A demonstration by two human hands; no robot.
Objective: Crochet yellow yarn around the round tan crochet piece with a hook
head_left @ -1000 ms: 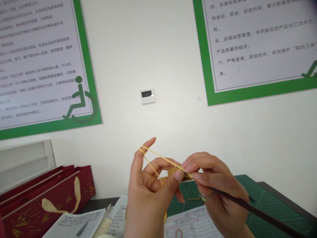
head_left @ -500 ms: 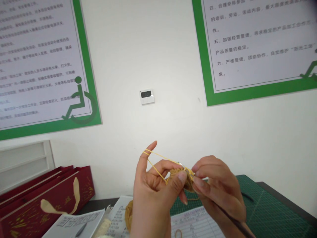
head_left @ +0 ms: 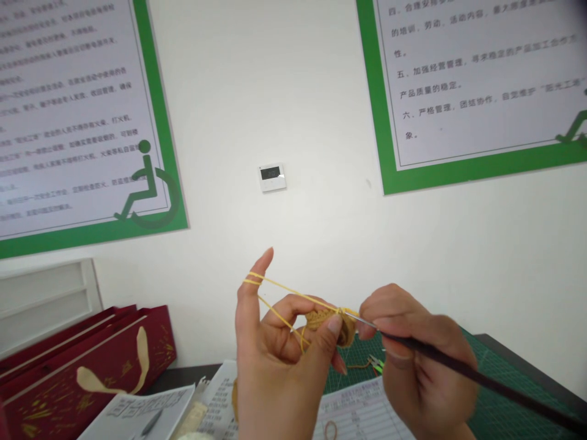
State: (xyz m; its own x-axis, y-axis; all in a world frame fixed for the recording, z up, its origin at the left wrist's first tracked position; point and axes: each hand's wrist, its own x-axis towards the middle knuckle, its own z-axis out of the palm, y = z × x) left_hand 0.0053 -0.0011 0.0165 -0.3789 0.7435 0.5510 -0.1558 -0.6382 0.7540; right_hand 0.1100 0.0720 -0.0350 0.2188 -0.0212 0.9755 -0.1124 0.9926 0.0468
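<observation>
My left hand point(head_left: 284, 348) pinches a small mustard-brown crochet piece point(head_left: 321, 319) between thumb and fingers. Yellow yarn point(head_left: 293, 289) wraps round its raised index finger and runs taut to the top edge of the piece. My right hand point(head_left: 417, 348) grips a crochet hook point(head_left: 426, 349) with a dark handle and a thin metal shaft. The hook's tip is at the yellow stitches near my left thumb; whether it sits inside a loop I cannot tell. Part of a mustard yarn ball point(head_left: 235, 400) shows behind my left wrist.
A green cutting mat point(head_left: 499, 379) lies on the dark table, with a printed form point(head_left: 362, 409) and green-handled snips point(head_left: 376, 365) near my hands. Maroon gift bags point(head_left: 92, 366) and a paper with a pen point(head_left: 151, 421) are at left. Framed posters hang on the wall.
My right hand has moved right and turned, so the hook's shaft now shows. The left hand has shifted slightly left, its index finger still raised. The green-handled snips have come into view.
</observation>
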